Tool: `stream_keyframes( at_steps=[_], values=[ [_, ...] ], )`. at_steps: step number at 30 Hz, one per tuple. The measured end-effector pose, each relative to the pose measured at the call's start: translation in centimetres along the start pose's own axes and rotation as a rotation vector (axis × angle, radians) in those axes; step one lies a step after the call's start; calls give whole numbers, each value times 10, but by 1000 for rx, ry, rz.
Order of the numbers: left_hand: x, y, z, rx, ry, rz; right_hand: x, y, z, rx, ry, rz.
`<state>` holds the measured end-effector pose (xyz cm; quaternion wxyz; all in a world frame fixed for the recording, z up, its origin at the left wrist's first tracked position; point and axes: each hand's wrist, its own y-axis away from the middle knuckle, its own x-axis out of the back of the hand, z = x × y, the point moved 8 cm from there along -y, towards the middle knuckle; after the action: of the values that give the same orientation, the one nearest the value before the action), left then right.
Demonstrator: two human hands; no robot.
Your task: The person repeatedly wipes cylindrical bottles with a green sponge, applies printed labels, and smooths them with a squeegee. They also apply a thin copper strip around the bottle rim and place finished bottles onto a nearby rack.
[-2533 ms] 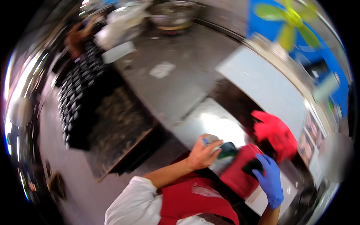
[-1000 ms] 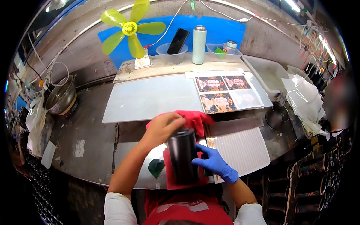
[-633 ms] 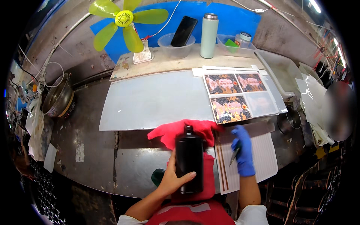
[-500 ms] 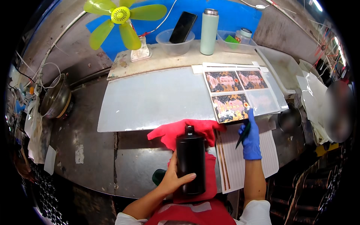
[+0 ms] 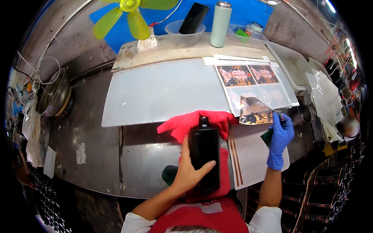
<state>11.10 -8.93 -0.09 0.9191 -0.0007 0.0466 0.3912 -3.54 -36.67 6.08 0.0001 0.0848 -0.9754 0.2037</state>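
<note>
My bare left hand (image 5: 190, 171) is wrapped round the side of a black bottle (image 5: 206, 153) with a narrow neck, held upright in front of my red apron. My right hand (image 5: 280, 138), in a blue glove, pinches the right edge of a printed decal film (image 5: 255, 115), which curls up over the lower left of a white backing sheet (image 5: 233, 94). Two more printed decals (image 5: 237, 75) lie flat on that sheet's upper half. A dark green scraper-like piece (image 5: 267, 137) is also in the gloved hand, partly hidden by its fingers.
A red cloth (image 5: 182, 124) lies behind the bottle, at the front of a pale grey board (image 5: 163, 93). Striped white sheeting (image 5: 252, 155) lies below my right hand. A fan (image 5: 129, 4), plastic bowl with a phone (image 5: 184, 37) and pale green flask (image 5: 220, 25) stand at the back.
My right hand has moved right and slightly down, lifting the lower-left decal, which lay flat, off its sheet. My left hand still holds the bottle. The view has tilted slightly downward.
</note>
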Motion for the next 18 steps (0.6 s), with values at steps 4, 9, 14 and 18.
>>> stream_keyframes(
  at_steps=[4,9,14,18],
  values=[
    [29,20,31,-282,-278,224,-31,33,-112,180,183,-429],
    [15,25,60,-320,79,-108,-49,96,-188,13,-24,-1187],
    [-4,48,68,-141,504,-419,-56,123,-154,-311,-92,-1339],
    [8,45,53,-57,348,-213,-74,137,-101,-646,-112,-1201]
  ],
)
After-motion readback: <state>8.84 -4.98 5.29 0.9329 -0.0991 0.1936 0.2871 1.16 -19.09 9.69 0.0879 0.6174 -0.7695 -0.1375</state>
